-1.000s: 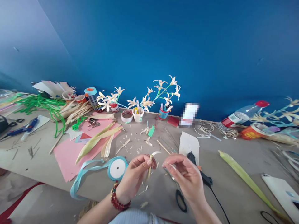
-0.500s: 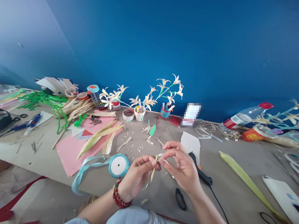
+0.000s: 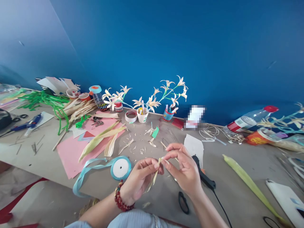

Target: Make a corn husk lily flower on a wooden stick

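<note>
Between thumb and fingers, my left hand (image 3: 142, 177) pinches a small pale yellow husk piece (image 3: 155, 176), whose narrow end hangs below the fingertips. The thumb and index finger of my right hand (image 3: 184, 167) close on the upper part of the same piece, close to my left fingertips. What lies between the right fingertips is mostly hidden. A spool of light blue ribbon (image 3: 121, 168) rests left of my hands. A black glue gun (image 3: 204, 175) lies right of my right hand, and scissor handles (image 3: 183, 202) show below it.
Husk flowers (image 3: 152, 103) stand in cups along the blue wall. Pink paper (image 3: 68, 155) with green husks (image 3: 95, 145) lies at the left. On the right are a plastic bottle (image 3: 247, 121), a long green husk (image 3: 247, 180) and a white phone-like object (image 3: 285, 198). Small scraps litter the middle.
The right thumb and index finger have drawn closer around the husk piece; the white curled strips seen there before are now mostly hidden. My left hand keeps its place.
</note>
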Tool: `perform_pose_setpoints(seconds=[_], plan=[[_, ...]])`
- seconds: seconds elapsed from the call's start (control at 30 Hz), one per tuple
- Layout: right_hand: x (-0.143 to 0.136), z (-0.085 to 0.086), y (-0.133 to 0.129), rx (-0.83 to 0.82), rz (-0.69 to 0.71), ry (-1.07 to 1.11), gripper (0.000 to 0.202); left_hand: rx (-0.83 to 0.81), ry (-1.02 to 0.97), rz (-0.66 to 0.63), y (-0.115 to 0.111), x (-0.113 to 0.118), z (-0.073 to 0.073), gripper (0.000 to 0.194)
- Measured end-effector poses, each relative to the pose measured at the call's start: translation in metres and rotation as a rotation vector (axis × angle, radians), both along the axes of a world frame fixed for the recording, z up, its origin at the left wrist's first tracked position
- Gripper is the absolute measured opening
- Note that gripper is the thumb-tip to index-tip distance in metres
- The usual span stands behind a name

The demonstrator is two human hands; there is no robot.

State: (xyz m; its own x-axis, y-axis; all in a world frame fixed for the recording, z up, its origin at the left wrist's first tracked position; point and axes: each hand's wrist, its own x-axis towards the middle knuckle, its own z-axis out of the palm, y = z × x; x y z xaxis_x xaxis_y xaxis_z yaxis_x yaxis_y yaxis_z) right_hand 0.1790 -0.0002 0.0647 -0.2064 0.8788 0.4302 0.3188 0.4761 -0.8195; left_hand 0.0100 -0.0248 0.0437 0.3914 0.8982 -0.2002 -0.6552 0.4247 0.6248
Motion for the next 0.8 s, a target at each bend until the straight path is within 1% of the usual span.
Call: perform_pose_setpoints(seconds=[0.3,0.53,0.63,0.8], plan=[[-0.004,-0.007,-0.002,0.026,-0.032,-0.006,0.007,-0.014,-0.027,-0.007,0.001,0.0,-0.002,0.016],[-0.007,-0.003,-0.002,0.118,-0.082,-0.074,0.009,-0.023,-0.013,-0.001,0.002,0.002,0.007,0.018],[-0.006,-0.001,-0.006,0.092,-0.098,-0.033,0.015,-0.058,-0.026,-0.006,0.002,0.002,0.008,0.019],[-0.006,-0.001,-0.014,0.056,-0.11,0.031,0.027,-0.087,-0.092,-0.03,0.001,0.001,0.005,0.015]])
